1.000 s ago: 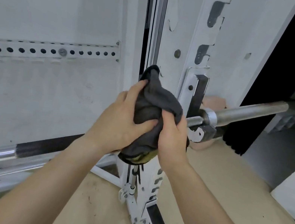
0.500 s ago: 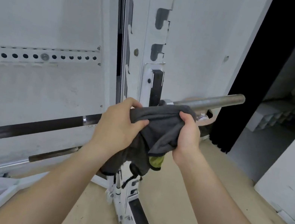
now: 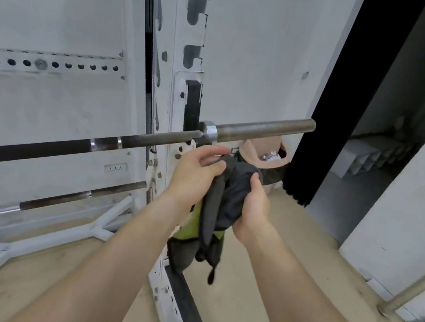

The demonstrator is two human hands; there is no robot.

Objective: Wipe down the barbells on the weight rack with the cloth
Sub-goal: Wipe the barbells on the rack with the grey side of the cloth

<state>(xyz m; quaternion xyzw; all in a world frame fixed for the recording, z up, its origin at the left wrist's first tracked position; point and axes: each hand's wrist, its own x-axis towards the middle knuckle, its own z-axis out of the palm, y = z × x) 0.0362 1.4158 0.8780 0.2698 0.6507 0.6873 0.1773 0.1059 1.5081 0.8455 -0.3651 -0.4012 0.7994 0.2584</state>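
A dark grey cloth (image 3: 227, 200) with a lime-green patch hangs bunched between both hands, just below the barbell. My left hand (image 3: 195, 169) pinches its upper left edge. My right hand (image 3: 252, 207) grips its right side from below. The upper barbell (image 3: 72, 146) rests on the white weight rack (image 3: 172, 114), its steel sleeve (image 3: 262, 130) sticking out to the right past the hook. The cloth is off the bar. A second barbell (image 3: 65, 198) lies lower on the rack at the left.
A beige bin (image 3: 255, 154) stands behind the rack under the sleeve. A black curtain (image 3: 330, 96) hangs to the right, beside a dark doorway. White rack feet (image 3: 20, 243) spread across the wooden floor at the left. A metal pole (image 3: 422, 285) leans at the right edge.
Both hands have come off the bar with the cloth and dropped below it. The view has pulled back, so the whole right sleeve now shows.
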